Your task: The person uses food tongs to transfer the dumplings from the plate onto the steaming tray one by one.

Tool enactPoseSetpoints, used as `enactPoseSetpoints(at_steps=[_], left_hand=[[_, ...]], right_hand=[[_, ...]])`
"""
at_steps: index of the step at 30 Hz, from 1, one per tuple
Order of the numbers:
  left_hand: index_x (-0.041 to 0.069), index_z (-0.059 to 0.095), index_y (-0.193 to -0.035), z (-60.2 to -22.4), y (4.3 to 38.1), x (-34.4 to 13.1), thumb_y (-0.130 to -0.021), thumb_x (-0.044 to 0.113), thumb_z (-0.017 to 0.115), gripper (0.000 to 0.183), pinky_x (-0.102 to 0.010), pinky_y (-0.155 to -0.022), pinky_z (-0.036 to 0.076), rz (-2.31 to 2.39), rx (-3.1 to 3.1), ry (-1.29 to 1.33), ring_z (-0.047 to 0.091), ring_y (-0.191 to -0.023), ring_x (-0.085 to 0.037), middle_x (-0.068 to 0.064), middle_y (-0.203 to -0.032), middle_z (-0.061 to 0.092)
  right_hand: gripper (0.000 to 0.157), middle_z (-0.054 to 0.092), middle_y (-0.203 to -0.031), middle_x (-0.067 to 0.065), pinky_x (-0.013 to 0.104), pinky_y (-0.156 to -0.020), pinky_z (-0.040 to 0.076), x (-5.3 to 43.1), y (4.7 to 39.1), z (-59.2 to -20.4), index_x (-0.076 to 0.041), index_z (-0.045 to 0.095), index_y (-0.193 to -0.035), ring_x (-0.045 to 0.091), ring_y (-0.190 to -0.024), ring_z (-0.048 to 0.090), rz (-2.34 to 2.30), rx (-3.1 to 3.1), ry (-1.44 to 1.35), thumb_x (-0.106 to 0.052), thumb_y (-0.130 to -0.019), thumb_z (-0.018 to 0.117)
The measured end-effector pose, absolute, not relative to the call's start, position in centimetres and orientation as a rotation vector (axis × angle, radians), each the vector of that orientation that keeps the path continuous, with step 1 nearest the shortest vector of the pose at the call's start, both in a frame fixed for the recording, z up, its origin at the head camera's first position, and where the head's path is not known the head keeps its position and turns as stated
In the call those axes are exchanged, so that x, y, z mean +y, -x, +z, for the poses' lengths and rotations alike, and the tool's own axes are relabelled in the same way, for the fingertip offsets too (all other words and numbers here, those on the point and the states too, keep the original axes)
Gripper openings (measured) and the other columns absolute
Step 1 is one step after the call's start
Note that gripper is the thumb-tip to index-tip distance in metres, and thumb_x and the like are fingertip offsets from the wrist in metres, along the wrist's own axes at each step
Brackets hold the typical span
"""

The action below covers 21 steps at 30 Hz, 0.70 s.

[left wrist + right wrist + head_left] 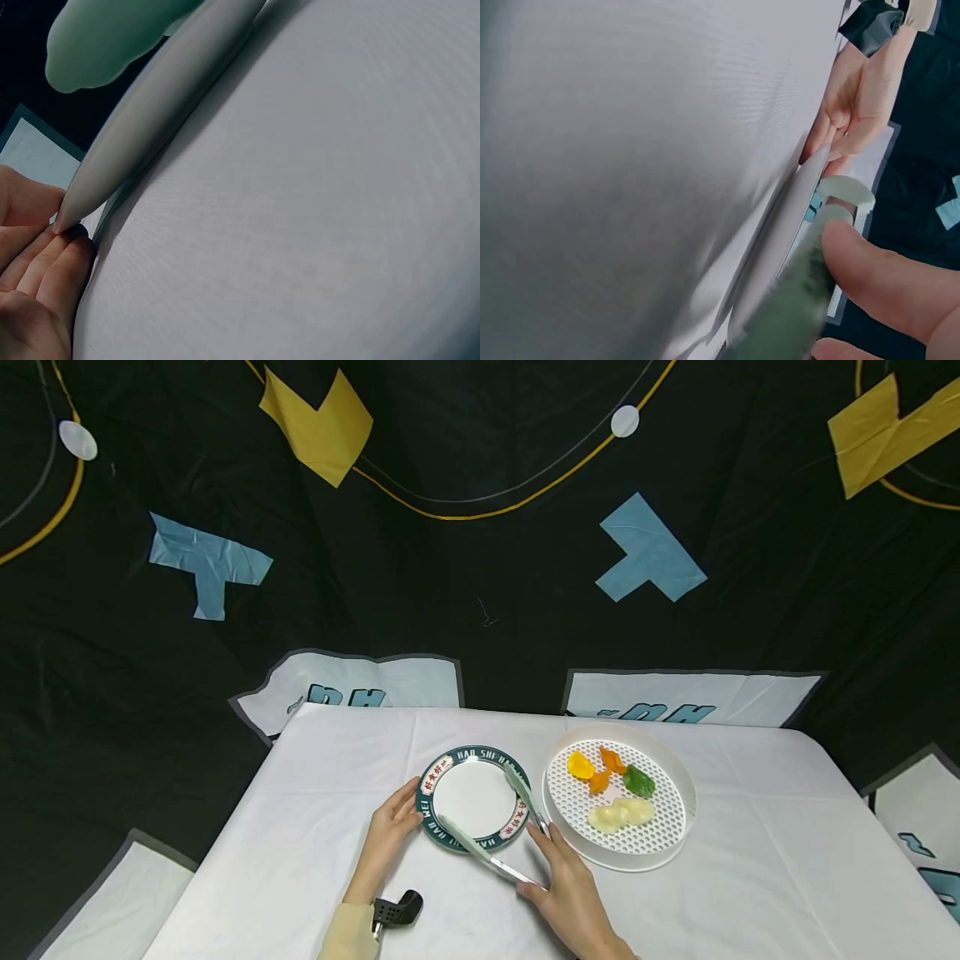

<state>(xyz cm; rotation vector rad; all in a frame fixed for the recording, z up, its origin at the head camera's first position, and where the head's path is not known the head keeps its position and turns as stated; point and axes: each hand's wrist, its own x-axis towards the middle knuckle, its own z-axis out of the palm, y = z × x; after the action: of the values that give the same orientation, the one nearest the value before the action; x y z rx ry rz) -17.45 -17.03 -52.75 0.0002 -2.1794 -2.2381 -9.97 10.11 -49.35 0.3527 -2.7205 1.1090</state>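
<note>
On the white-covered table lies a round plate (472,797) with a dark green, lettered rim. My left hand (392,827) pinches its left edge; the left wrist view shows the plate's rim (150,120) between thumb and fingers. My right hand (566,893) grips tongs (487,859) with pale green tips. Their arms are spread wide over the plate, and nothing shows between the tips. To the right stands a white round steamer basket (660,822) with a perforated floor. It holds a yellow piece (581,766), orange pieces (612,760), a green piece (638,781) and pale pieces (622,813).
The white tablecloth (757,827) covers the table up to its back edge. Behind it hangs a black cloth (450,593) with yellow and blue patches. A black wrist device (399,908) sits on my left forearm, near the sleeve (349,932).
</note>
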Motion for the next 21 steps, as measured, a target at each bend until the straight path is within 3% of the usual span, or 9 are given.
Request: enactPoseSetpoints(at_steps=[14,21], left_hand=[[-0.004,0.039,-0.142,-52.7,17.7,-16.8,-0.087,-0.009,0.054,0.058,-0.016,-0.096,0.043,-2.241,-2.183,0.003,0.041,-0.131,-0.031,-0.023,-0.144,0.039],[-0.005,0.037,-0.143,-52.7,17.5,-17.1,-0.088,-0.006,0.053,0.057,-0.016,-0.098,0.04,-2.157,-2.247,0.016,0.04,-0.131,-0.033,-0.023,-0.145,0.038]], right_hand=[[0.073,0.046,-0.132,0.035,0.057,-0.093,0.047,10.4,9.7,-49.3,-0.003,0.05,-0.137,0.048,-0.116,0.05,0.978,-2.764,-0.376,-0.02,-0.073,0.082],[0.063,0.046,-0.137,0.027,0.057,-0.1,0.04,11.0,9.7,-48.3,-0.002,0.05,-0.137,0.043,-0.126,0.044,1.075,-2.775,-0.329,-0.022,-0.082,0.075]])
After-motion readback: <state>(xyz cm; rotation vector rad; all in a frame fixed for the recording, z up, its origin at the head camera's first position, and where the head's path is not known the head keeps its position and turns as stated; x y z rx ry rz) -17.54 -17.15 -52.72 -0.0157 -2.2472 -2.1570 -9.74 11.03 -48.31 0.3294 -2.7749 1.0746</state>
